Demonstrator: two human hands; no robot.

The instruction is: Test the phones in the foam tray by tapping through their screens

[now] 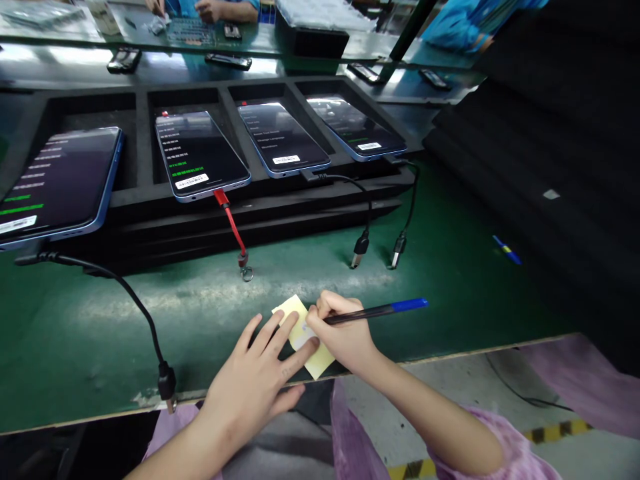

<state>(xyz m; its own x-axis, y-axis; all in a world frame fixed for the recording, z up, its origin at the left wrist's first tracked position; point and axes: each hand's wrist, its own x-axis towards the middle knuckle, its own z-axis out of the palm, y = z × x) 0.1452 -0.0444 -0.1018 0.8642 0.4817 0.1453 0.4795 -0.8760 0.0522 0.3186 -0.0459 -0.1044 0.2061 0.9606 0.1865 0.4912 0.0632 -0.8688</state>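
Observation:
A yellow sticky note (320, 361) lies at the front edge of the green bench, with a few small blue marks on it. My left hand (265, 370) lies over its left part, fingers spread, pressing it down. Gripped in my right hand (347, 330) is a black pen (370, 312) with a blue end, its tip down at the paper and hidden by my fingers. Beyond my hands, several smartphones with lit menus, among them a phone (200, 157) with a red cable (231, 223), rest in a black foam tray (143, 143).
Black USB cables, one with its plug (359, 250) on the bench (450, 287), trail from other phones. A blue pen cap (507, 249) lies at right beside black sheeting (545, 133). Across the bench, a co-worker's hands (209, 10) handle parts near a black box (315, 40).

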